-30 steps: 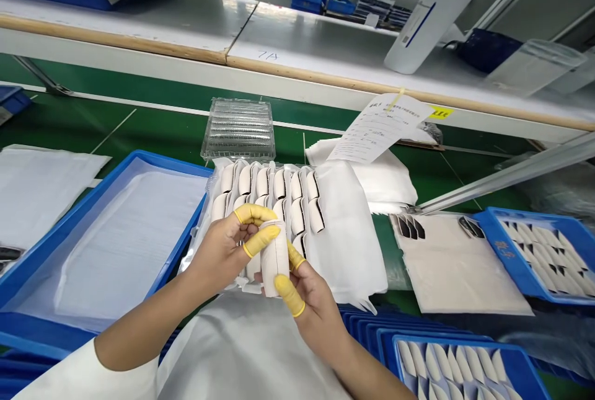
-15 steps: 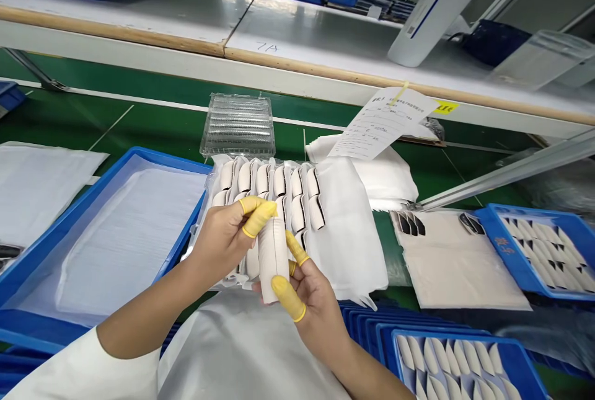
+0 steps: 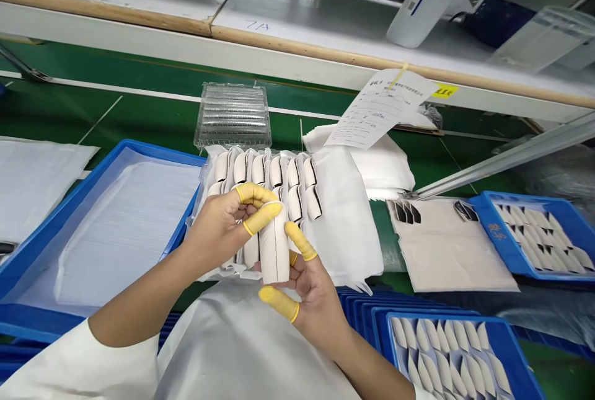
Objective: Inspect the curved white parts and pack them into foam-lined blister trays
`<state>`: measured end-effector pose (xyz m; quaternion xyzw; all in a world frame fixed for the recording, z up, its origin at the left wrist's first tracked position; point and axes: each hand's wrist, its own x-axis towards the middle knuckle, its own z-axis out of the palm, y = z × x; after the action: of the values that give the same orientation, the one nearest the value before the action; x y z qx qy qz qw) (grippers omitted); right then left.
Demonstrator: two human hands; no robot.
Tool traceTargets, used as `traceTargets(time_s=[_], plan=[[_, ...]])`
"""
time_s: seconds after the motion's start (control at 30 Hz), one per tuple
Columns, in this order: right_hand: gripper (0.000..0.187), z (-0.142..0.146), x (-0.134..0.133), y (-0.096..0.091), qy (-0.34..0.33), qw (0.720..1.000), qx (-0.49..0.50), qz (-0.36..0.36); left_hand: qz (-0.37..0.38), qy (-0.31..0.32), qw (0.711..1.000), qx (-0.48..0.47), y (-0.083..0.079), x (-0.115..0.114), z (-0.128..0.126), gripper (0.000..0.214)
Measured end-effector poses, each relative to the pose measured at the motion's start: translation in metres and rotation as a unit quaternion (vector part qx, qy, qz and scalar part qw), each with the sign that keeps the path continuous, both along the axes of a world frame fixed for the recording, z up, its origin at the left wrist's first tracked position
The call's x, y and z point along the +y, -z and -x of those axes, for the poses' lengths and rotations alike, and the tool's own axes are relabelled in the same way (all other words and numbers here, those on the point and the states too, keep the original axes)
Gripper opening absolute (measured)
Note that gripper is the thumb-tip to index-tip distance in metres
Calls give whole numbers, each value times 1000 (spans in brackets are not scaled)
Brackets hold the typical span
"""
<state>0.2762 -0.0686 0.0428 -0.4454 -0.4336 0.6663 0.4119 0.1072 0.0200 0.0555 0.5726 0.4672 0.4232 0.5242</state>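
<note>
A cream curved piece (image 3: 274, 245) with a dark lengthwise line is upright between my hands. My left hand (image 3: 227, 220), with yellow finger cots, pinches its top edge between thumb and forefinger. My right hand (image 3: 309, 282) supports it from the right and behind, its forefinger at the right edge. The right thumb stands off just below the piece's bottom end. Behind my hands, a clear tray (image 3: 194, 214) lined with white cloth (image 3: 344, 220) holds rows of similar cream pieces (image 3: 276, 170) with dark inner sides. My left hand hides part of these rows.
At left lies a blue tray (image 3: 186, 235) with a white sheet (image 3: 125, 226). Blue trays of cream pieces stand at right (image 3: 488, 226) and lower right (image 3: 520, 356). A beige sheet (image 3: 450, 257) bears dark curved pieces. Behind are a ridged clear tray (image 3: 232, 115), paper (image 3: 381, 108) and a shelf (image 3: 302, 53).
My right thumb has come off the front of the cream piece and moved down to the left. My left hand still pinches the top. The whole view has shifted slightly.
</note>
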Motion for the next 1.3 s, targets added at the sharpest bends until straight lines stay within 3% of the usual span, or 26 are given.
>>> traceTargets(time_s=[0.2,0.27,0.4,0.53,0.67,0.83,1.0,1.1,1.2,1.3], plan=[[66,-4,-8,3,1,1000,4,-18,33,-13,999,-11,-1,1,0,16],[71,-5,-7,2,-7,1000,10,-6,46,-16,999,1,-1,1,0,18],[89,-3,-1,-2,-31,998,35,49,-4,-33,991,126,-6,-3,-6,16],[67,8,1,-2,13,995,12,99,-80,-21,959,270,-16,-9,-16,11],[87,15,-4,-1,6,995,23,101,-82,0,942,324,-21,-10,-17,14],[98,14,-13,-1,-16,996,14,92,-49,18,951,304,-19,-4,-10,15],[93,15,-20,-4,1,999,-8,49,3,23,971,236,-16,4,-5,10],[82,10,-21,-5,-3,998,-59,-4,106,58,985,122,-8,10,-1,14],[77,2,-18,-5,-22,987,-140,-78,220,95,970,28,5,14,3,21],[72,-3,-14,-5,-36,973,-184,-133,271,108,956,-13,16,14,3,18]])
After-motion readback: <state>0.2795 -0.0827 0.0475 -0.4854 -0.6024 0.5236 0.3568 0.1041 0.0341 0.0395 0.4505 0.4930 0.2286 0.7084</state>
